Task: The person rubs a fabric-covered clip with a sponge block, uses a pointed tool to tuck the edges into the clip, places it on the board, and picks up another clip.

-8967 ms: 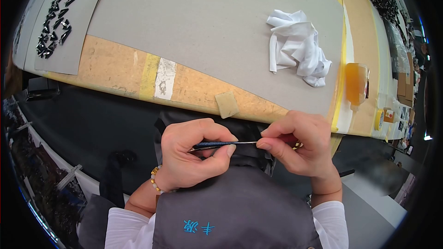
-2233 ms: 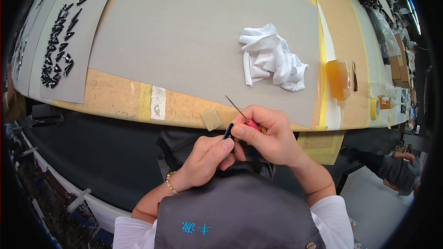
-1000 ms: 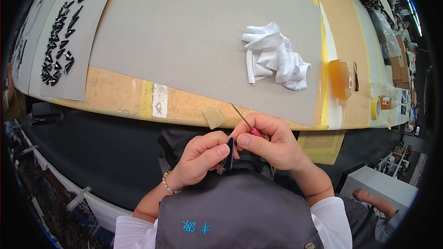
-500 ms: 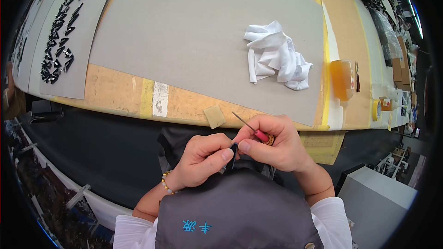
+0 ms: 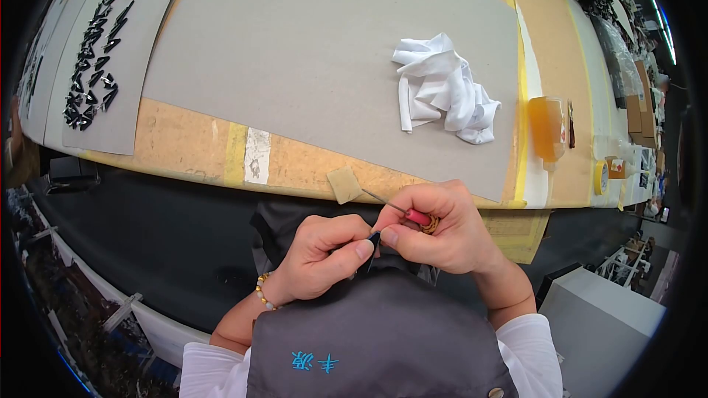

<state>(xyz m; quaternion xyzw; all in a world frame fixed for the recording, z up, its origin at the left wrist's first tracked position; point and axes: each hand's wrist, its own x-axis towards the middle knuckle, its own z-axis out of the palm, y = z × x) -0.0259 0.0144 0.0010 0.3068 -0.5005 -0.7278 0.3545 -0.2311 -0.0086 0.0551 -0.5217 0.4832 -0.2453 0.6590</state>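
Close to my apron, my left hand is closed, its thumb and forefinger pinching a small dark pointed piece. My right hand is closed too; its thumb and fingertip meet the upper end of that piece. Tucked in the same hand is an awl-like tool with a red handle and a thin metal shaft pointing up and left. In view, the shaft's end lies by the edge of a tan square block at the table's front edge. My fingers cover much of the dark piece.
A crumpled white cloth lies on the grey board. To its right are a bottle of amber liquid and a yellow tape roll. Several small black pieces are spread on the left board. A white box stands lower right.
The tool's shaft has swung slightly down and left, its end now beside the tan block. The dark piece has turned a little between my fingers. Both hands stay nearly in place.
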